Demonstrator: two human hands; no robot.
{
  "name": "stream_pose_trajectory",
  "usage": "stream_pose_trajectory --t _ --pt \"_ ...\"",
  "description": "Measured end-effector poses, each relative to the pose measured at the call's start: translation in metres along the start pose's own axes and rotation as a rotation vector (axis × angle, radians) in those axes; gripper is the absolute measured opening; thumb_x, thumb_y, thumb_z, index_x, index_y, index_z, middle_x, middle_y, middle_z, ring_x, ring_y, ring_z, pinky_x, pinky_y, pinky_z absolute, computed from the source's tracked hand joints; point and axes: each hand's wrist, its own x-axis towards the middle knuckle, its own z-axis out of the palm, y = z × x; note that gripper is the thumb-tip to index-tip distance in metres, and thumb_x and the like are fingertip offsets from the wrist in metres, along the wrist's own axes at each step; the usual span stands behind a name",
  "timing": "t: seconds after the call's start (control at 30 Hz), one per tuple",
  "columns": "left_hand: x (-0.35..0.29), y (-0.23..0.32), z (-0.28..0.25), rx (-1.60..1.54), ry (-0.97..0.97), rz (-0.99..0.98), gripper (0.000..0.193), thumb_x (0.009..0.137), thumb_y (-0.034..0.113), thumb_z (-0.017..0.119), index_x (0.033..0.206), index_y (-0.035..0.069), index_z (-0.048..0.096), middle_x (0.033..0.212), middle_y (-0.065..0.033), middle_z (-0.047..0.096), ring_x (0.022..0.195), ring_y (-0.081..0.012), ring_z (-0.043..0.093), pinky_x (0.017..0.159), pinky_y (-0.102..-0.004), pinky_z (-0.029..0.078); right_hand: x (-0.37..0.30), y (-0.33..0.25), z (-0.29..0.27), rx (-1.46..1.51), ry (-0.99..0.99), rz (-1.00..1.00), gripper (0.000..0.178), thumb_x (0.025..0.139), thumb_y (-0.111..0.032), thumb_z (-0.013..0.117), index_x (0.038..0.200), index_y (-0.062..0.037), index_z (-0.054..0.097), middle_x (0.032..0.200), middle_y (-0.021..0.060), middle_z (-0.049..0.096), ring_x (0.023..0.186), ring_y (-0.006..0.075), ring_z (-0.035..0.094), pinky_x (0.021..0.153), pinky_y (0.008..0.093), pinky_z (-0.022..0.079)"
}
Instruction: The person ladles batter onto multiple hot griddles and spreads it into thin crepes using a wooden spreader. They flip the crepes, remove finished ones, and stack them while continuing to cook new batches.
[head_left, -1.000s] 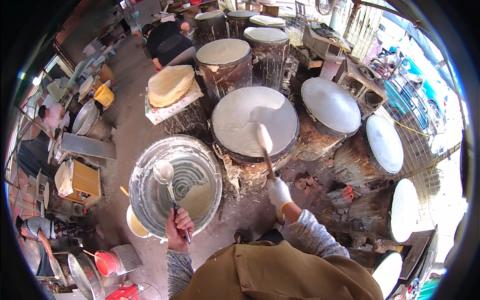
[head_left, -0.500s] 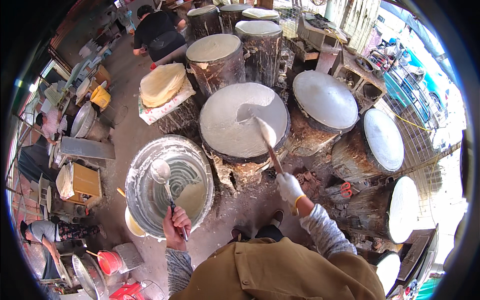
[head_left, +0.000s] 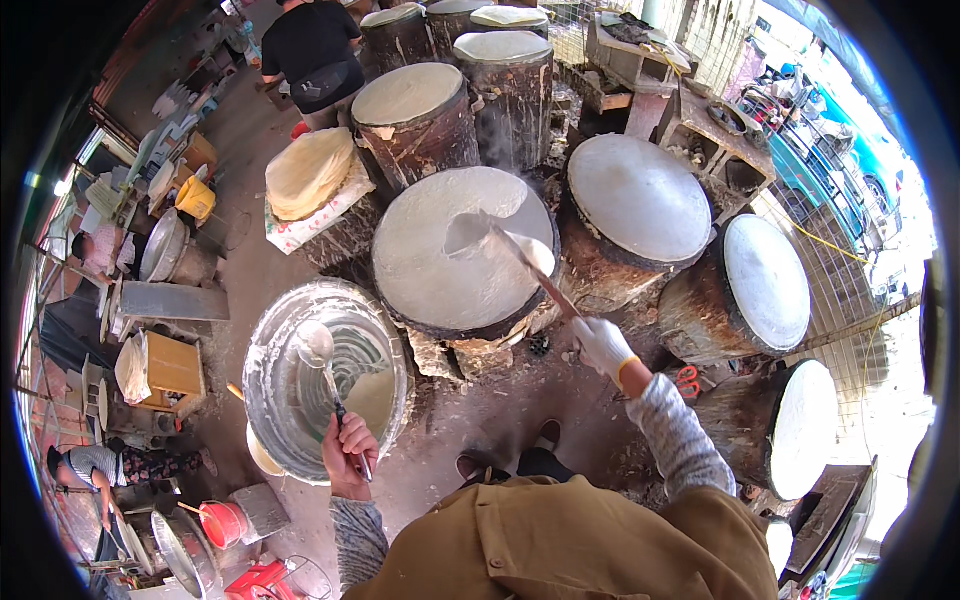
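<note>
Spreader (head_left: pixel 540 262), wooden handle, one: held over the round stove (head_left: pixel 455 334), which stands ahead, left of the gloved right hand (head_left: pixel 603 348). Long axis slanting, from the fingers at near right to the tip at far left. Fingers clamped on the handle's near end.

Batter (head_left: pixel 430 270), white, one layer: spread over most of the stove's top; a greyer patch lies just beside the spreader's tip. Whether the tip touches or hangs just above cannot be told. Right hand the nearer of the two to tip and patch.

Ladle (head_left: pixel 322 358), metal, dark grip, one: in the bare left hand (head_left: pixel 350 455), fingers clamped around the grip. Long axis running away and slightly left; bowl over the basin, contact not clear.

Basin (head_left: pixel 277 410), large, metal, one: near left of the stove, smeared white inside, pale liquid in its right part.

Flatcakes (head_left: pixel 312 175), stacked: far left of the stove, on a patterned cloth.

Second stove (head_left: pixel 640 195), pale sheet on top: right of the first.
</note>
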Motion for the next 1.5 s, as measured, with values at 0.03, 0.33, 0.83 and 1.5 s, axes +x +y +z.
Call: stream_pose_trajectory --t 0.03,0.33,0.83,1.5 --pt "0.007 -0.003 0.001 -0.004 -0.005 -0.005 0.024 0.102 0.027 0.048 0.092 0.006 0.046 0.065 0.0040 0.041 0.051 -0.0071 0.041 0.052 -0.0240 0.037 0.011 -0.005 -0.003 0.147 -0.003 0.071 0.049 0.098 -0.043 0.043 0.077 -0.0017 0.058 0.057 0.0058 0.055 0.042 0.0180 0.053 0.041 0.0326 0.045" --pt "0.010 -0.033 0.016 0.026 -0.047 0.060 0.026 0.103 0.030 0.046 0.089 0.008 0.044 0.064 0.0035 0.042 0.050 -0.0070 0.041 0.051 -0.0232 0.037 0.042 0.020 -0.052 -0.468 0.085 -0.175 0.057 0.098 -0.049 0.036 0.089 -0.0039 0.070 0.080 0.0173 0.070 0.073 0.0347 0.068 0.071 0.0452 0.052" --pt "-0.005 -0.049 0.038 0.417 0.088 0.105 0.039 0.104 0.047 0.038 0.088 0.011 0.045 0.060 0.0054 0.035 0.042 -0.0072 0.031 0.043 -0.0243 0.032 0.126 -0.048 -0.058 -0.117 0.294 -0.438 0.039 0.093 -0.024 0.057 0.130 -0.0095 0.060 0.107 0.0183 0.070 0.086 0.0218 0.069 0.079 0.0313 0.052" --pt "0.038 -0.067 0.052 0.357 0.099 -0.424 0.038 0.103 0.045 0.040 0.088 0.010 0.043 0.061 0.0047 0.032 0.042 -0.0066 0.031 0.036 -0.0239 0.032 0.049 -0.033 0.120 0.173 0.430 -0.380 0.038 0.095 -0.027 0.056 0.130 -0.0153 0.062 0.096 0.0130 0.073 0.070 0.0116 0.061 0.068 0.0283 0.050"
